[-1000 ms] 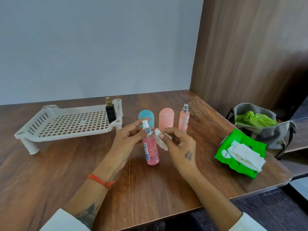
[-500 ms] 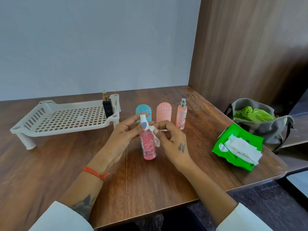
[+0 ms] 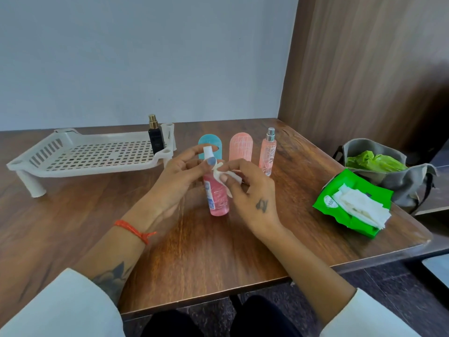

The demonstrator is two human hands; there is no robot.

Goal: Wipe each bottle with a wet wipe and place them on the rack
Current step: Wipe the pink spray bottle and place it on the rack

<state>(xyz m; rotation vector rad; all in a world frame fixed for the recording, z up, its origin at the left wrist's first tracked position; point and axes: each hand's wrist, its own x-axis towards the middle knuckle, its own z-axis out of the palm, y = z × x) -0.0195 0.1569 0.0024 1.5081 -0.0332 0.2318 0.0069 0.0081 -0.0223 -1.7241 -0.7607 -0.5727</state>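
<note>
The pink bottle (image 3: 218, 195) stands on the table (image 3: 194, 251), the left hand (image 3: 175, 181) pinching its neck, the right hand (image 3: 250, 193) pinching the wipe (image 3: 224, 176) against it. Just behind this grip stand three bottles; a hard rub could knock them over.

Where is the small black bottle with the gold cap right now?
In the head view, the small black bottle with the gold cap stands upright at the right end of the white slotted plastic rack, left of the blue capsule-shaped bottle.
</note>
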